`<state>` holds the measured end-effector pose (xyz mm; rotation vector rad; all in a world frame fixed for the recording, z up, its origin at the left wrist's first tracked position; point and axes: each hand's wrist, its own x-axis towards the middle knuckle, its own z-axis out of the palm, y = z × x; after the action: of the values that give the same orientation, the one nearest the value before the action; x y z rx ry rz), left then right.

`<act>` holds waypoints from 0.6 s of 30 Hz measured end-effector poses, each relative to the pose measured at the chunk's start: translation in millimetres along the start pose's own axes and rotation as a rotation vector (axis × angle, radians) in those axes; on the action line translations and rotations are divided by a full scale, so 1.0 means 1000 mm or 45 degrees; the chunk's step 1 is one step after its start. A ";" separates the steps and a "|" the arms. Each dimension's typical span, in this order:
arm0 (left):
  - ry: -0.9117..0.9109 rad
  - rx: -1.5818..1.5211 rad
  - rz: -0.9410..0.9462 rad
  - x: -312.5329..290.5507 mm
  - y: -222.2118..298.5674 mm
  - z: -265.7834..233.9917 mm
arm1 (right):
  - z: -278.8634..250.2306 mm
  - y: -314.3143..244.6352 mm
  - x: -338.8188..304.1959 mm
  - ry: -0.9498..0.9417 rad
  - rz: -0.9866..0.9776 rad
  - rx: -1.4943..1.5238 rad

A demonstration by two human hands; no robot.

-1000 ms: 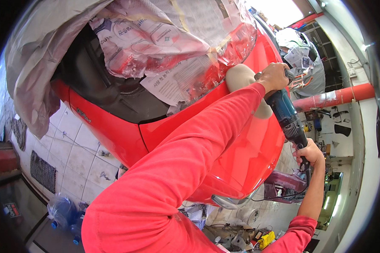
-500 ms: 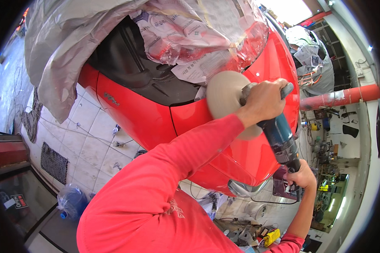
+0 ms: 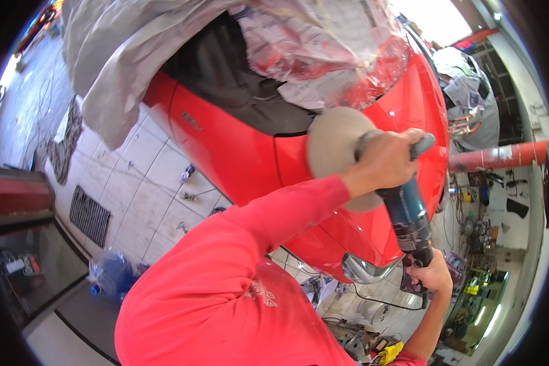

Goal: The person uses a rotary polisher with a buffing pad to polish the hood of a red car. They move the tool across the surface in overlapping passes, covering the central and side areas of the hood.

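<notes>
A dark teal power polisher (image 3: pixel 404 204) lies slanted over the red car body (image 3: pixel 226 155), its round cream pad (image 3: pixel 335 143) against or close to the glossy panel. My left hand (image 3: pixel 385 160) is wrapped round the handle beside the pad, the red-sleeved arm crossing in front. Lower down, my right hand (image 3: pixel 434 272) grips the rear of the tool, where a black cord (image 3: pixel 378 301) hangs. Left of the pad runs a dark panel seam (image 3: pixel 277 160). The pad's contact with the paint is partly hidden by my left arm.
Grey sheeting (image 3: pixel 113 79) and paint-speckled masking paper (image 3: pixel 305 49) cover the car's upper part. A headlight (image 3: pixel 363 271) sits below the tool. A red pipe (image 3: pixel 500 157) juts in at right. On the tiled floor are a grate (image 3: pixel 89 215) and a blue water jug (image 3: pixel 110 271).
The view has shifted, so the car sits farther right. The polisher's pad has moved slightly left along the panel, closer to the seam. Both hands keep their grip.
</notes>
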<state>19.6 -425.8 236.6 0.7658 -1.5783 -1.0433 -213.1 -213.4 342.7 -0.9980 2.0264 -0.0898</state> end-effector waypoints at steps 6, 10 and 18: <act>0.020 -0.085 0.095 -0.029 0.002 0.017 | 0.020 0.024 -0.025 0.027 -0.002 0.022; -0.105 -0.015 0.092 -0.085 0.027 -0.030 | 0.081 0.058 -0.048 0.052 0.008 -0.032; -0.123 0.300 0.418 -0.142 0.019 -0.161 | 0.261 0.014 -0.038 0.165 -0.549 0.202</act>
<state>211.6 -331.9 207.5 0.5912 -1.8586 -0.6711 -21.7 -104.6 196.6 -1.3380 1.8517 -0.5483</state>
